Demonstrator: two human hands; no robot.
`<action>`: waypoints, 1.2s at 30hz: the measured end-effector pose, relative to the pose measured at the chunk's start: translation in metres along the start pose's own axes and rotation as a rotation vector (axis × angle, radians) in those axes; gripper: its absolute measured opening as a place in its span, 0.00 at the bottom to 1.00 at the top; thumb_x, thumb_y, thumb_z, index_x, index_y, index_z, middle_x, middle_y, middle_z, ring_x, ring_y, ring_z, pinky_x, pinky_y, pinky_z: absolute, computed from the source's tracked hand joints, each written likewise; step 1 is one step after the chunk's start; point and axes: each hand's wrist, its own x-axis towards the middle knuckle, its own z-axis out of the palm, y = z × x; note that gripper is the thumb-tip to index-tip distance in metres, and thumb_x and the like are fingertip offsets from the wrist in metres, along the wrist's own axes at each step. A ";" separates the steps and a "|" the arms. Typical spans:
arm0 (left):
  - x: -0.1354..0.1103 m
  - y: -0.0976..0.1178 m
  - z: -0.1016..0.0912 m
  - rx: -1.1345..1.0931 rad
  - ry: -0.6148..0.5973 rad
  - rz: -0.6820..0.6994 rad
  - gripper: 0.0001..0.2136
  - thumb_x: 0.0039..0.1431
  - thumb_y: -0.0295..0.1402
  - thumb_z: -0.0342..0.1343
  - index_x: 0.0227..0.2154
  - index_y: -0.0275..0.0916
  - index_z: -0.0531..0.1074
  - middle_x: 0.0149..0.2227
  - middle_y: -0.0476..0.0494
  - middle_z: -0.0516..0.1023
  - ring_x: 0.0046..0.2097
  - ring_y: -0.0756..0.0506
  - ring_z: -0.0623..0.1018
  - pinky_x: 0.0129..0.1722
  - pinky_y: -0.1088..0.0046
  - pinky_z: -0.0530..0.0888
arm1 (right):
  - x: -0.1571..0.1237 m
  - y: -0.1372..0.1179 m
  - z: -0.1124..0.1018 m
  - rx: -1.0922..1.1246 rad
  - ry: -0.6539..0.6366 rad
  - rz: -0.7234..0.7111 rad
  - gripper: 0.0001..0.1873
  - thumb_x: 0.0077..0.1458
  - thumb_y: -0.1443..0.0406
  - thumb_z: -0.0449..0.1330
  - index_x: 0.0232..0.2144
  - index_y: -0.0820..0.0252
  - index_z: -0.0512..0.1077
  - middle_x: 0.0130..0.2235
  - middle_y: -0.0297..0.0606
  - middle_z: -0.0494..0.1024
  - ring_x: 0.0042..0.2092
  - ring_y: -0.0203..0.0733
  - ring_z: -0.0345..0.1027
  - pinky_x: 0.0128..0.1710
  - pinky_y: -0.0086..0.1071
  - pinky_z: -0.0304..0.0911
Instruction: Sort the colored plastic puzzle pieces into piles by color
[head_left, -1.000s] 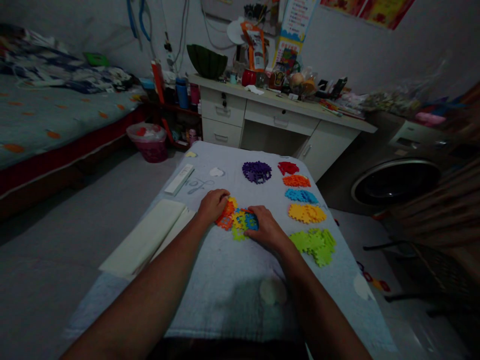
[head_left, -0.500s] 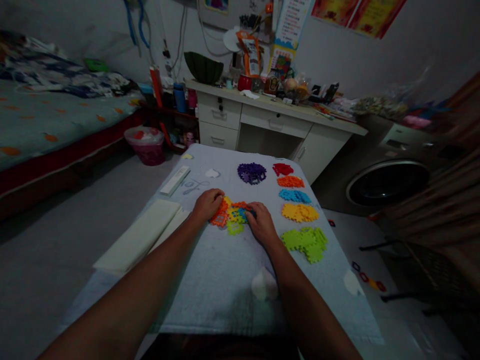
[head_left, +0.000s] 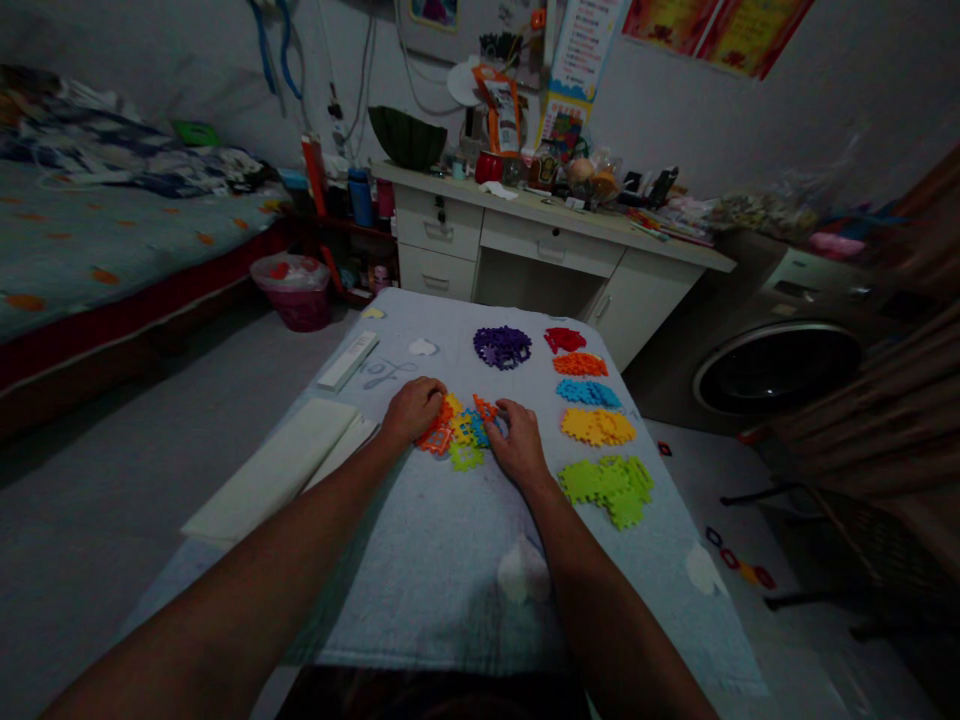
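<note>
A small mixed heap of plastic puzzle pieces (head_left: 462, 435), orange, yellow, blue and green, lies in the middle of a cloth-covered table (head_left: 442, 560). My left hand (head_left: 411, 410) rests curled on the heap's left side, over orange pieces. On the right side my right hand (head_left: 516, 443) has its fingertips pinched on an orange piece (head_left: 484, 408) at the top of the heap. Sorted piles lie to the right: purple (head_left: 502, 346), red (head_left: 564, 339), orange (head_left: 580, 364), blue (head_left: 588, 393), yellow (head_left: 598, 427) and green (head_left: 609, 485).
A white flat box (head_left: 346, 361) and folded white sheets (head_left: 281, 470) lie on the table's left. Beyond stand a cluttered white desk (head_left: 547, 235), a bed (head_left: 90, 260), a pink bin (head_left: 294, 288) and a washing machine (head_left: 780, 350). Coloured pieces lie on the floor (head_left: 739, 568) at the right.
Both hands have stayed on the mixed heap. My right hand's fingers have shifted from the blue piece to an orange piece, which now stands tilted up.
</note>
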 end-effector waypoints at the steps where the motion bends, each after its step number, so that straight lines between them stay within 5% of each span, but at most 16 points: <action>1: 0.000 0.001 0.000 -0.007 0.002 -0.003 0.14 0.55 0.33 0.44 0.35 0.39 0.76 0.37 0.42 0.78 0.42 0.42 0.76 0.46 0.66 0.71 | 0.001 0.000 0.001 -0.007 -0.016 0.009 0.18 0.56 0.64 0.59 0.49 0.62 0.71 0.48 0.45 0.77 0.49 0.48 0.66 0.54 0.41 0.58; 13: 0.000 0.002 -0.002 -0.036 -0.006 -0.009 0.14 0.56 0.33 0.43 0.34 0.40 0.75 0.37 0.42 0.78 0.41 0.43 0.76 0.44 0.66 0.71 | 0.000 -0.003 0.001 -0.017 -0.050 0.034 0.19 0.52 0.63 0.61 0.47 0.60 0.72 0.47 0.43 0.78 0.50 0.47 0.67 0.53 0.42 0.59; 18: -0.001 0.003 -0.003 -0.045 0.001 -0.017 0.14 0.55 0.32 0.43 0.34 0.39 0.75 0.37 0.41 0.77 0.41 0.42 0.75 0.44 0.65 0.70 | 0.000 -0.005 0.000 -0.010 0.031 0.028 0.20 0.50 0.67 0.59 0.47 0.61 0.72 0.46 0.44 0.77 0.47 0.47 0.67 0.51 0.41 0.62; 25: -0.001 0.003 -0.003 -0.040 -0.014 -0.021 0.15 0.56 0.32 0.43 0.36 0.39 0.75 0.38 0.40 0.78 0.42 0.41 0.76 0.45 0.64 0.71 | 0.018 -0.008 -0.040 -0.009 0.128 -0.022 0.22 0.48 0.70 0.55 0.47 0.61 0.72 0.47 0.45 0.76 0.40 0.44 0.69 0.45 0.38 0.65; 29: -0.001 0.000 -0.001 -0.037 -0.006 -0.011 0.14 0.56 0.33 0.43 0.35 0.41 0.75 0.38 0.42 0.78 0.43 0.42 0.76 0.46 0.65 0.71 | 0.057 0.019 -0.085 -0.098 0.185 0.004 0.22 0.48 0.68 0.56 0.48 0.61 0.72 0.47 0.44 0.77 0.37 0.43 0.69 0.46 0.39 0.65; 36: 0.000 0.001 -0.002 -0.041 -0.007 -0.029 0.13 0.55 0.32 0.44 0.34 0.41 0.75 0.38 0.42 0.78 0.43 0.41 0.76 0.46 0.65 0.71 | 0.121 0.112 -0.133 -0.296 0.250 0.380 0.19 0.47 0.69 0.59 0.43 0.68 0.76 0.46 0.49 0.79 0.44 0.46 0.72 0.51 0.37 0.64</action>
